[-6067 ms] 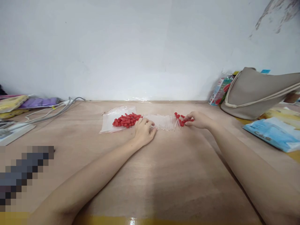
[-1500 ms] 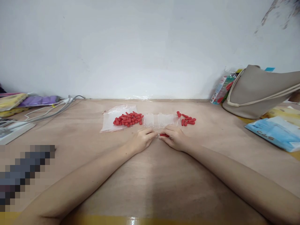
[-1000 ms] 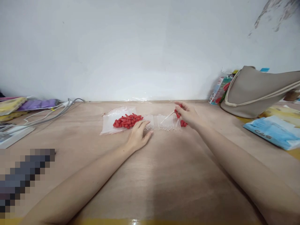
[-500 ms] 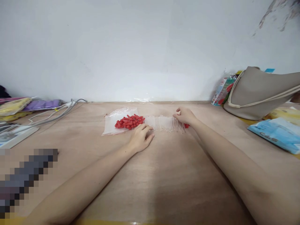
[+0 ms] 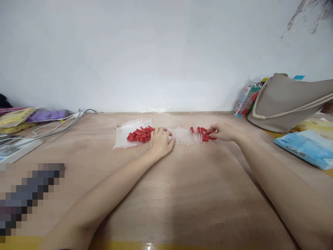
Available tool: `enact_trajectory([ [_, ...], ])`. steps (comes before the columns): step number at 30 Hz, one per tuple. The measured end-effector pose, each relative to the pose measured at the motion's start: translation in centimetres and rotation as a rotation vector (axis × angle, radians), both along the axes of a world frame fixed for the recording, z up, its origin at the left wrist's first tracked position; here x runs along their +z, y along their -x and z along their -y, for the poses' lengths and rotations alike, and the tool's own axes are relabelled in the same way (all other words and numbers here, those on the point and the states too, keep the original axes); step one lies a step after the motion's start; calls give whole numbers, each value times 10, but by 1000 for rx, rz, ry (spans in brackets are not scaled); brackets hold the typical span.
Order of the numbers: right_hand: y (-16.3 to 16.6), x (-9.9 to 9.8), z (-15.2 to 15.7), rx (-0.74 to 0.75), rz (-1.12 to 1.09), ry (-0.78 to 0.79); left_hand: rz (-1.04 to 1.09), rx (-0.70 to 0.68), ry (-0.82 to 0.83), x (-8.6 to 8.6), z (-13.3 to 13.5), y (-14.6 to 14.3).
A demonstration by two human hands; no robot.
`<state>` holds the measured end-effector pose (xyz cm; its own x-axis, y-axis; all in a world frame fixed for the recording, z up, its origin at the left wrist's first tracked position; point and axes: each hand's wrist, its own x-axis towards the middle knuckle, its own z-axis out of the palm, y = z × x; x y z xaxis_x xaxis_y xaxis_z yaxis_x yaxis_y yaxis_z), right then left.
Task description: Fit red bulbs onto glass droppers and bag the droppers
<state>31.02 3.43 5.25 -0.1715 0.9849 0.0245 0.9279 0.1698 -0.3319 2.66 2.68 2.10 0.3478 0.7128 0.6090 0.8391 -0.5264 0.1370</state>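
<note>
A row of thin white sticks (image 5: 183, 136) lies side by side on the wooden table. Over its left end rests my left hand (image 5: 161, 141), fingers bent and a little apart, gripping nothing that shows. Just left of that hand, a heap of small red rubbery pieces (image 5: 140, 134) sits on a clear plastic bag (image 5: 120, 139). Several sticks at the right end carry red tops (image 5: 199, 130). Beside them, my right hand (image 5: 221, 132) pinches a small red piece (image 5: 213, 135) among other loose red pieces (image 5: 205, 138).
On the right stand a grey bag (image 5: 288, 104) and a clear printed package (image 5: 246, 100), with a blue tissue pack (image 5: 301, 147) in front. Cables (image 5: 70, 121) and purple and yellow packets (image 5: 47, 115) lie at the left. A pixelated dark object (image 5: 28, 198) is at the lower left. Behind is a white wall.
My right hand has moved right, off the sticks to the loose red pieces, uncovering the red-topped sticks. My left hand has shifted slightly right and away from me onto the row.
</note>
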Motion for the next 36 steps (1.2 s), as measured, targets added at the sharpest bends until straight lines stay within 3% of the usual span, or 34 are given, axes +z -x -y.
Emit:
enact_trajectory([
  [8,-2,-4,-6,71,108,-7,-31,255,187,5,-31,-43],
  [13,-6,-8,-11,69,104,-22,-68,328,267,10,-33,-50],
  [22,5,8,0,21,146,-103,-24,372,420,12,-39,-53],
  [26,4,3,-2,4,208,-116,38,320,325,12,-36,-47],
  [30,0,6,-3,-15,179,-166,84,117,119,14,-21,-30],
  [33,8,13,1,-27,68,-321,67,-112,22,11,-3,-8],
  [36,34,10,11,-112,-151,-513,-11,-242,59,5,14,18],
])
